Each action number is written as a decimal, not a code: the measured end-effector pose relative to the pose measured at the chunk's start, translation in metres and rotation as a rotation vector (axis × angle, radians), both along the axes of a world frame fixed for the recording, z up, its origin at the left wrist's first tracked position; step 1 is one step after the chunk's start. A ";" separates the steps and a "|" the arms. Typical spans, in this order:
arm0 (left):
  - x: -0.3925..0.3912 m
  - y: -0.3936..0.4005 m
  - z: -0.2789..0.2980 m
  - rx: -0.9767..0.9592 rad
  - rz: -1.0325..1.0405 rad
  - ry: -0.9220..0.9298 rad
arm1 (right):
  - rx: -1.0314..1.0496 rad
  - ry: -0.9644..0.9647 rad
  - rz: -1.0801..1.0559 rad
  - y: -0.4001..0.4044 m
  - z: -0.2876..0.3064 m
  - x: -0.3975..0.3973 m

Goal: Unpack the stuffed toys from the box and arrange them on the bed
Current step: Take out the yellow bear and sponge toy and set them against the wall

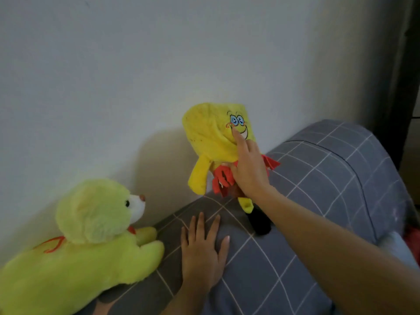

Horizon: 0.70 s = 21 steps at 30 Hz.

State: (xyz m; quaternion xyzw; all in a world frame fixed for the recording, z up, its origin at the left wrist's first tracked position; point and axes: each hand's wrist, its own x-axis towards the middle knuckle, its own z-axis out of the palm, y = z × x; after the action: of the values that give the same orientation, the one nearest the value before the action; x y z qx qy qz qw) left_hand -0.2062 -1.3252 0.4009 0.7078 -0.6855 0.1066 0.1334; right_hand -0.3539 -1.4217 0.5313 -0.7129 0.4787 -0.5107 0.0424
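- Your right hand (248,173) is gripping the yellow square toy (216,137) at its red skirt, index finger lying up across the face, holding it upright against the wall (136,64) at the bed's (318,178) edge.
- Your left hand (202,253) is resting flat, fingers (201,223) spread and holding nothing, on the checked cover.
- The green bear (75,251) is lying at left on the bed, beside the wall.

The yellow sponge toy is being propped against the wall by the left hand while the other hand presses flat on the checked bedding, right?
Not quite: the head view shows the right hand propping the yellow sponge toy; the left hand presses flat on the checked bedding.
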 end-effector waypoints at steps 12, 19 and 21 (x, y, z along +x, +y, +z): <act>0.003 -0.002 0.000 -0.039 -0.031 -0.019 | 0.242 0.102 -0.084 -0.031 -0.073 0.018; 0.002 -0.003 -0.002 -0.076 -0.045 -0.031 | 0.233 0.060 -0.015 -0.019 -0.071 0.010; 0.003 -0.004 -0.002 -0.100 -0.037 -0.035 | 0.222 0.083 -0.008 -0.013 -0.071 0.006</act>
State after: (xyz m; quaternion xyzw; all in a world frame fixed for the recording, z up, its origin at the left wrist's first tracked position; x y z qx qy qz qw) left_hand -0.2028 -1.3295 0.3992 0.6854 -0.6946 0.1505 0.1584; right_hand -0.3475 -1.4349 0.4606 -0.7224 0.5366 -0.4247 0.0992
